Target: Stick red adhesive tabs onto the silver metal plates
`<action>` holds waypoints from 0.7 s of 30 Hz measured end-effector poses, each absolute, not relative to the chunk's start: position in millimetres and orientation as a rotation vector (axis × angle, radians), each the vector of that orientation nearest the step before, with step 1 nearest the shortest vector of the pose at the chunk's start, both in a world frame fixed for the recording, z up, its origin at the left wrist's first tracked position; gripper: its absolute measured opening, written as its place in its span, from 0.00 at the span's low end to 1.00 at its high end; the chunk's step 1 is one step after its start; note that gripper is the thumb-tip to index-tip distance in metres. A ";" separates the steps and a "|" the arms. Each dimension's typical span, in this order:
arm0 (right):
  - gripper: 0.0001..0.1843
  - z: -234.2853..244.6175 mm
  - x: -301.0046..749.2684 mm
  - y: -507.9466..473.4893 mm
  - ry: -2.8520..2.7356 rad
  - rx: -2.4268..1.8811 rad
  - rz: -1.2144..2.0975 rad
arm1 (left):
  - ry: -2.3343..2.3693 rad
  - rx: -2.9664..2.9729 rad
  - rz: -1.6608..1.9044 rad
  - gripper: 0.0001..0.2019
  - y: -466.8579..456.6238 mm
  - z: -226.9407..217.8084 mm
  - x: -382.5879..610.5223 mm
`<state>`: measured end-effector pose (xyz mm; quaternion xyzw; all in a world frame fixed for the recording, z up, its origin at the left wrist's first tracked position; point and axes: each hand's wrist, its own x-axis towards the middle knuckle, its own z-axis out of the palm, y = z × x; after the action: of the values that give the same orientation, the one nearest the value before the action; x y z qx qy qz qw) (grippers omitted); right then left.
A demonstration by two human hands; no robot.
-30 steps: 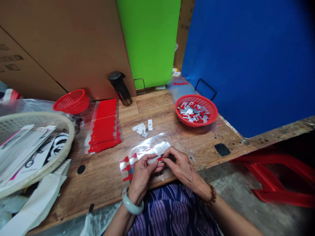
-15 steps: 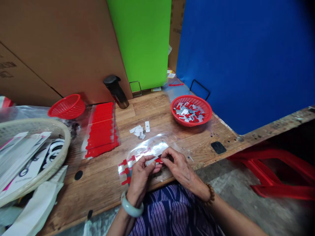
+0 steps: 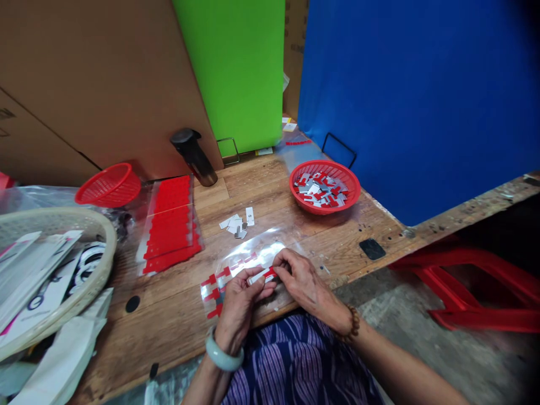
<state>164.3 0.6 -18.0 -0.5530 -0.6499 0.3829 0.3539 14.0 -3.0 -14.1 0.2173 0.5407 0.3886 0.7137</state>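
My left hand (image 3: 239, 302) and my right hand (image 3: 302, 282) meet at the near edge of the wooden table (image 3: 177, 315). Between their pinched fingertips is a small silver strip with a red tab (image 3: 262, 275). Under the hands lies a clear plastic sheet (image 3: 248, 260) carrying a few red tabs. A small heap of loose silver pieces (image 3: 237, 223) lies just beyond it. To the right stands a red basket (image 3: 324, 187) filled with silver and red pieces.
A stack of red tab sheets (image 3: 171, 226) lies to the left, with an empty red basket (image 3: 108, 184) and a black bottle (image 3: 192, 157) behind. A beige basket (image 3: 50, 275) of packaged items fills the far left. Cardboard, green and blue panels stand at the back; red stools (image 3: 468, 287) are right.
The view has drifted a little, so everything sits slightly further left in the picture. Both hands stay together on the small piece, with only slight finger movement.
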 end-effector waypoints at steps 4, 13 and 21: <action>0.06 -19.9 163.7 -0.1 -1.733 -1.440 0.911 | 1.197 0.487 0.862 0.14 -2.8 -16.5 13.7; 0.06 -14.9 158.7 -3.6 -1.814 -1.505 0.782 | 1.216 0.512 0.885 0.15 -4.1 -18.9 13.6; 0.06 -17.2 158.3 -2.5 -1.836 -1.526 0.759 | 1.226 0.508 0.906 0.15 -6.2 -19.0 13.0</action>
<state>158.3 -2.5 -17.2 -0.5787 -0.6960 0.2877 0.3131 13.0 -6.2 -19.0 0.2276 0.5493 0.4058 0.6942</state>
